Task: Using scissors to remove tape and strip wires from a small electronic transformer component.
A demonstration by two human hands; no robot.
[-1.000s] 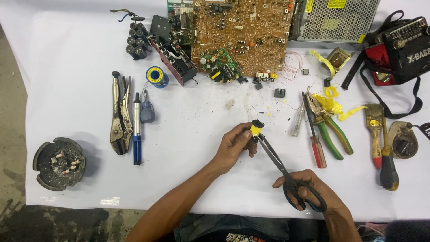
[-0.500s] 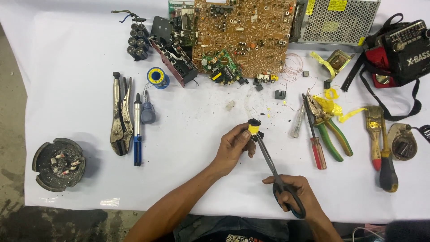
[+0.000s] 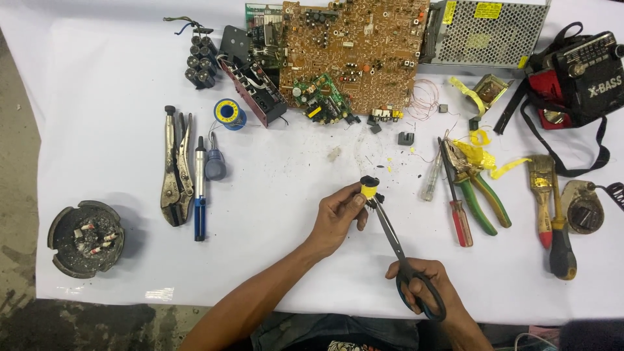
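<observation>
Two hands busy: left hand (image 3: 338,218) pinches yellow component (image 3: 368,189); right hand (image 3: 422,286) clasps scissors (image 3: 396,244), tips at component.

Small yellow-taped component (image 3: 369,189) in fingertips, black-handled scissors (image 3: 398,247) slanting, tips at it

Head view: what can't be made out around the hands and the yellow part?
- Small yellow part: its underside, hidden by the left hand.
- Scissors: the blade tips are too small to tell whether they are cutting it.
- Scissors handles: partly covered by the right hand.
</observation>
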